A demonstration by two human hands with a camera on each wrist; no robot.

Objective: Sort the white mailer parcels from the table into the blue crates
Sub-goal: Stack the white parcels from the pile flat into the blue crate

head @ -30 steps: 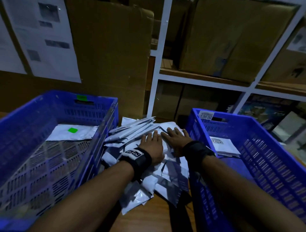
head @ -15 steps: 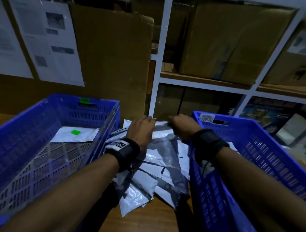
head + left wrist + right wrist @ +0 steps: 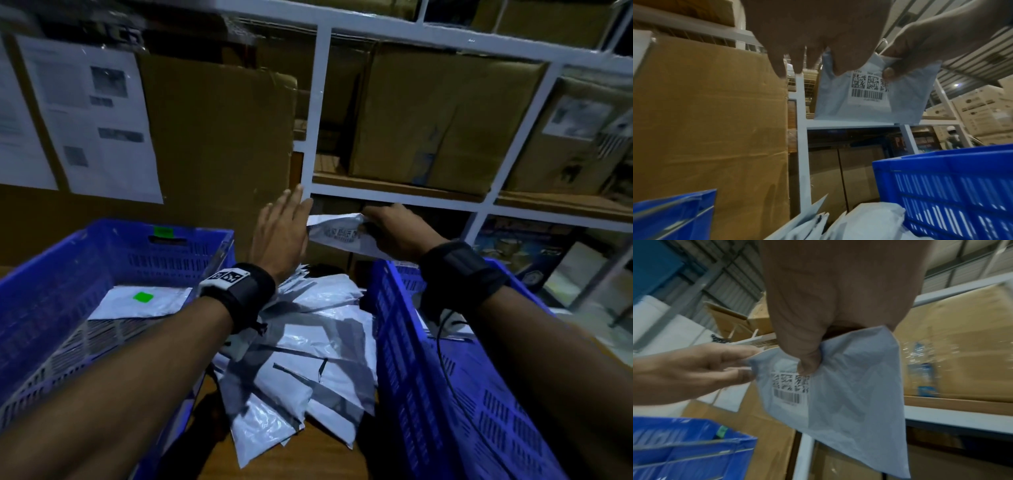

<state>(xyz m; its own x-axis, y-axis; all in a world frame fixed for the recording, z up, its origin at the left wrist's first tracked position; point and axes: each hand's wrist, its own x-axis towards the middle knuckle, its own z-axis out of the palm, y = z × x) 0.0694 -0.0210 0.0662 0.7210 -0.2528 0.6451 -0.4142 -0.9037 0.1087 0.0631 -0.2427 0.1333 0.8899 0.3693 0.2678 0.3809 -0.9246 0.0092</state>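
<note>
Head view: right hand (image 3: pixel 394 233) held a white parcel (image 3: pixel 337 233) raised above the pile (image 3: pixel 308 359) on the bench (image 3: pixel 308 459), between two blue crates (image 3: pixel 51 274). Left hand (image 3: pixel 279 233) was flat, fingers straight, beside it.

Left wrist view: barcode label (image 3: pixel 869 91) faced the camera.

Right wrist view: thumb (image 3: pixel 807 360) pinched the parcel's top edge; left fingertips touched its corner.
</note>
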